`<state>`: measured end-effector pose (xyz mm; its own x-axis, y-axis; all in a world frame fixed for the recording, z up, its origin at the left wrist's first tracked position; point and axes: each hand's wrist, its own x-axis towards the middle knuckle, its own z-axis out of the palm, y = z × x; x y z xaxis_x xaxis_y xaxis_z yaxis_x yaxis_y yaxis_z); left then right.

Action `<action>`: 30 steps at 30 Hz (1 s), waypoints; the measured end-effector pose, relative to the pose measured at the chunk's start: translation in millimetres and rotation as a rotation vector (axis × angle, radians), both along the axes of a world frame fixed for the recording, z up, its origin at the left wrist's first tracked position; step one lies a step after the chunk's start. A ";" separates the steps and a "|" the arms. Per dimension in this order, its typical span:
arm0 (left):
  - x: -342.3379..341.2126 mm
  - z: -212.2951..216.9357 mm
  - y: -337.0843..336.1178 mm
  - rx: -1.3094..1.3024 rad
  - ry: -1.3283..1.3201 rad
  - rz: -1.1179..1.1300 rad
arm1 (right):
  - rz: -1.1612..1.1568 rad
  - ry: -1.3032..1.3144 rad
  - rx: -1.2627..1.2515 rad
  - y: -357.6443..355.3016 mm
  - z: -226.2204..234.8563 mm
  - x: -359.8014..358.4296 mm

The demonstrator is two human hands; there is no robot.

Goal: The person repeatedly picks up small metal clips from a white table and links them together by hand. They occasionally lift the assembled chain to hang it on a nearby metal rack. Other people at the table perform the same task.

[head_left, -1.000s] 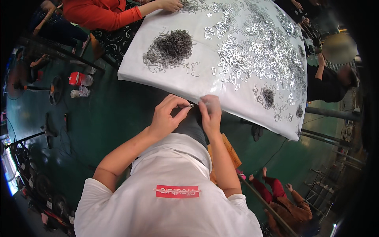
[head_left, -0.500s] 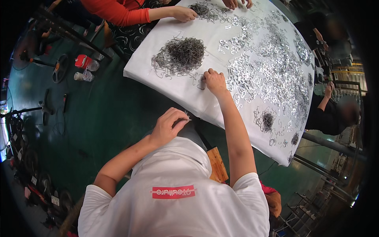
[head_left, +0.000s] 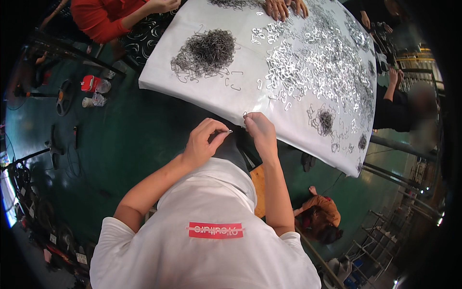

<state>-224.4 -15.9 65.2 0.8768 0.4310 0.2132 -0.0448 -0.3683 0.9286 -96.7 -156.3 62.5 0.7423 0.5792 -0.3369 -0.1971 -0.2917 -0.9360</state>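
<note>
My left hand (head_left: 206, 138) is pinched in front of my body, off the table's near edge. A small shiny metal piece (head_left: 230, 131) pokes out from its fingertips; its exact shape is hidden. To its right, my right hand (head_left: 261, 134) holds a thin wire hook (head_left: 245, 114) between thumb and fingers, at the edge of the white-covered table (head_left: 192, 96). Beyond lies a dark heap of wire hooks (head_left: 211, 50), with a few loose ones beside it. Bright silver hooks (head_left: 288, 67) are spread across the middle of the table.
Smaller dark hook piles (head_left: 326, 121) lie toward the table's right corner. Across the table are a co-worker's hands (head_left: 284, 8) and a person in a red sleeve (head_left: 103, 21). A wooden seat (head_left: 258, 190) is beneath me. On the green floor stands a red container (head_left: 90, 83).
My right hand has drawn back from beside the dark heap to near my left hand, bringing a hook. The red-sleeved person's hand has left the far pile. My left hand stays pinched.
</note>
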 end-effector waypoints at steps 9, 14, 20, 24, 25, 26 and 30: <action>3.2 -3.0 -6.8 0.072 -0.075 -0.049 | -0.195 0.173 0.330 -10.5 27.5 -53.0; 7.3 -2.9 -8.5 0.146 -0.096 -0.072 | -0.272 0.107 0.325 -6.6 19.6 -55.6; 15.5 -9.1 -6.6 0.116 -0.131 -0.142 | -0.320 -0.035 0.424 -3.3 12.6 -55.5; 55.0 -32.7 16.3 0.143 -0.091 -0.124 | -0.298 -0.028 0.458 -10.2 8.5 -52.1; 73.0 -41.6 24.4 0.232 -0.122 -0.152 | -0.288 -0.033 0.447 -12.3 7.6 -51.5; 93.3 -50.7 31.1 0.303 -0.127 -0.195 | -0.280 -0.039 0.436 -14.0 6.6 -50.4; 168.4 -80.7 44.0 0.560 -0.050 -0.407 | -0.252 -0.123 0.373 -16.9 1.7 -44.8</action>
